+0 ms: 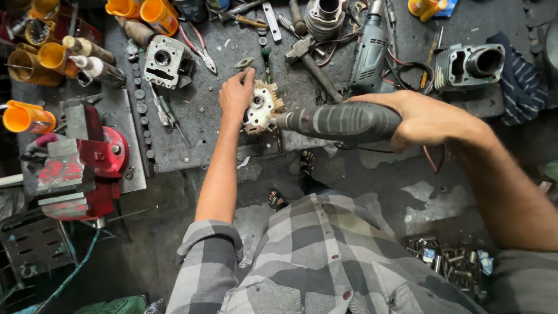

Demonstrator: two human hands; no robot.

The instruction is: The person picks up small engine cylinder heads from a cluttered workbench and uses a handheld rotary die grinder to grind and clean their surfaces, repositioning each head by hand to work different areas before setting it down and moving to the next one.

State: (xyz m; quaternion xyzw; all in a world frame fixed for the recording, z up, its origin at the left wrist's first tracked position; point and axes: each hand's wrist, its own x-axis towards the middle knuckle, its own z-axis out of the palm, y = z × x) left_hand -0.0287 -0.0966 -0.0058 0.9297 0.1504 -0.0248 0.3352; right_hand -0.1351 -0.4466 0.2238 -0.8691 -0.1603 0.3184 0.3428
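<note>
A: Hands?

B: Left hand (235,96) pressed flat on the engine part (260,108), likely to steady it on the workbench (192,134). Right hand (419,119) clenched around the grey power tool (340,122), its tip touching the part.

A: Surroundings?

B: Red vise (87,163) at left; orange cups (148,13) along the far edge; corded drill (369,49) behind. No labels legible.

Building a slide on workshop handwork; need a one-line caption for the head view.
Left hand steadies a small finned engine part on the workbench while the right hand grips a grey power tool against it.
</note>
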